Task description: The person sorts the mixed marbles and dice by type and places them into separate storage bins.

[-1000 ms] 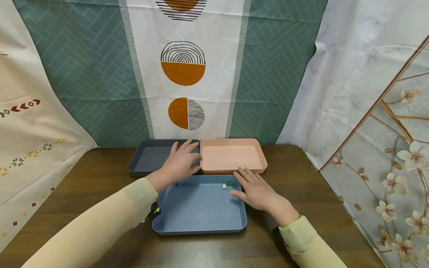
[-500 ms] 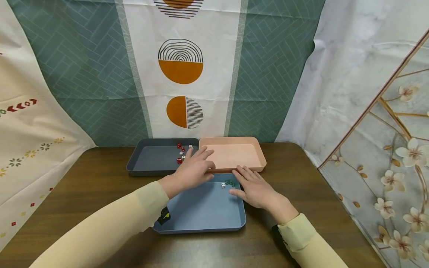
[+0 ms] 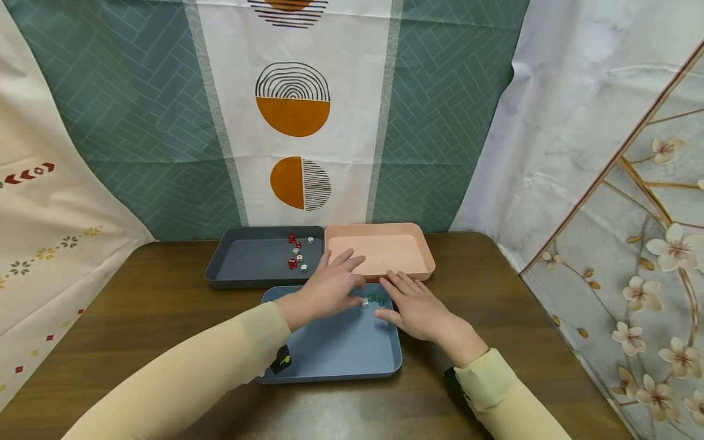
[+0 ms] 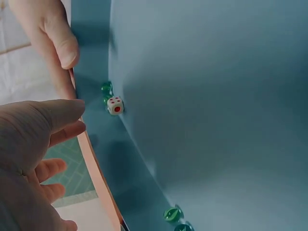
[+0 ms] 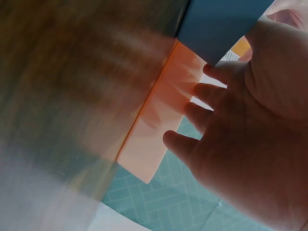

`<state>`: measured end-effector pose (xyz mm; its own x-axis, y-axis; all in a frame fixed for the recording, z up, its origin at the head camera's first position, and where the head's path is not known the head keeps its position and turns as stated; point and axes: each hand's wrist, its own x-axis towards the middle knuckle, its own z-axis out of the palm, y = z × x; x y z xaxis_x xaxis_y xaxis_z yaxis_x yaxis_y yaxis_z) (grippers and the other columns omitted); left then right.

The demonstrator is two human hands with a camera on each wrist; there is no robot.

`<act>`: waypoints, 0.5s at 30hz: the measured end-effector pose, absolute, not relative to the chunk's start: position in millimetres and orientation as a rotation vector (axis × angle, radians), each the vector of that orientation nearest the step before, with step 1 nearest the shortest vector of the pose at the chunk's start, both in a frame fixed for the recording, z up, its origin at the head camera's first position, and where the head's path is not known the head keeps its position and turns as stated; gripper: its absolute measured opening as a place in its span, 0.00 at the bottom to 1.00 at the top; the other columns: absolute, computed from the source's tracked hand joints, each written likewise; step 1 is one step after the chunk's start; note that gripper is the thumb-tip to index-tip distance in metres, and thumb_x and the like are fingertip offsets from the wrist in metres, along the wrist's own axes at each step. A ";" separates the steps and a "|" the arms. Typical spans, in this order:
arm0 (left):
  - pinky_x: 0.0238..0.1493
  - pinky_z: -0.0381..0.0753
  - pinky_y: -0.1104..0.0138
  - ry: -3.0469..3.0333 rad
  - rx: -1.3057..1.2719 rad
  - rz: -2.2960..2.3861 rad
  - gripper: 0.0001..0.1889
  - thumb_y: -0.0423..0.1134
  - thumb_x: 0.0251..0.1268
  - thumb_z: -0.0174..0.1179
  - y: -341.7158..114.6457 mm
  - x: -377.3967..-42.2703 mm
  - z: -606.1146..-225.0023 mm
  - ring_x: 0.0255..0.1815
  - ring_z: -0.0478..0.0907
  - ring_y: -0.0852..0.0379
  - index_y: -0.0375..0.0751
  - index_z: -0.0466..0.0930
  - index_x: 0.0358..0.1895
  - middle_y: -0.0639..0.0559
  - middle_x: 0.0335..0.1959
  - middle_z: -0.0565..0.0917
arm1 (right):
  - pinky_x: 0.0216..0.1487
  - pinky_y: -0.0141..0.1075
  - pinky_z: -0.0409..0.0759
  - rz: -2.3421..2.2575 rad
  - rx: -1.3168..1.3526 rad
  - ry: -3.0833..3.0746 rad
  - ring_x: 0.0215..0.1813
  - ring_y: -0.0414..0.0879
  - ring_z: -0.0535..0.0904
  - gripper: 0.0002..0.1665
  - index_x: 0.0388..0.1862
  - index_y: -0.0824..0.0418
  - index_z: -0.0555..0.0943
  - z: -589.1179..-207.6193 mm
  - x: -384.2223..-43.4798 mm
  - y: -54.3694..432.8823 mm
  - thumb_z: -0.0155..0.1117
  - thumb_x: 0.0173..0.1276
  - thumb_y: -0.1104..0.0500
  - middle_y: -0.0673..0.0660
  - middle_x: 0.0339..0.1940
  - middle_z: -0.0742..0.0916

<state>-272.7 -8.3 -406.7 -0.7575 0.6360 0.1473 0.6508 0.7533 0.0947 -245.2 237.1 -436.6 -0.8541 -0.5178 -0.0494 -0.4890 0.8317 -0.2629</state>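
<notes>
Both hands appear unloaded and stand apart. The left hand (image 3: 328, 289) hangs over the far side of the blue tray (image 3: 352, 351), fingers spread; the right hand (image 3: 416, 310) is at the tray's far right corner, fingers extended, contact with the rim not verifiable. One white die (image 4: 115, 106) sits inside the blue tray, just beside green marbles (image 4: 107, 88). The dark grey tray (image 3: 244, 256) contains red dice (image 3: 292, 263) and other white dice (image 3: 304, 267). Assessment: the step is probably a reach for the lone die; next calls for a careful pinch, leaving the marbles undisturbed.
</notes>
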 end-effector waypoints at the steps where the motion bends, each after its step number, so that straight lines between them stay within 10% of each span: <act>1: 0.81 0.49 0.26 -2.845 -1.047 -0.204 0.14 0.49 0.69 0.80 -7.4 -273.0 -407.5 0.88 0.57 0.35 0.50 0.96 0.52 0.42 0.83 0.71 | 0.87 0.64 0.48 -0.368 -0.798 2.892 0.92 0.64 0.47 0.50 0.92 0.63 0.58 -436.4 -245.1 237.0 0.55 0.87 0.34 0.65 0.92 0.57; 15: 0.80 0.51 0.25 -2.875 -1.075 -0.237 0.11 0.48 0.67 0.81 -0.4 -275.2 -416.7 0.88 0.58 0.34 0.49 0.97 0.48 0.42 0.82 0.73 | 0.88 0.63 0.47 -0.348 -0.798 2.894 0.92 0.64 0.47 0.50 0.92 0.63 0.58 -436.8 -245.7 237.0 0.55 0.87 0.34 0.65 0.92 0.57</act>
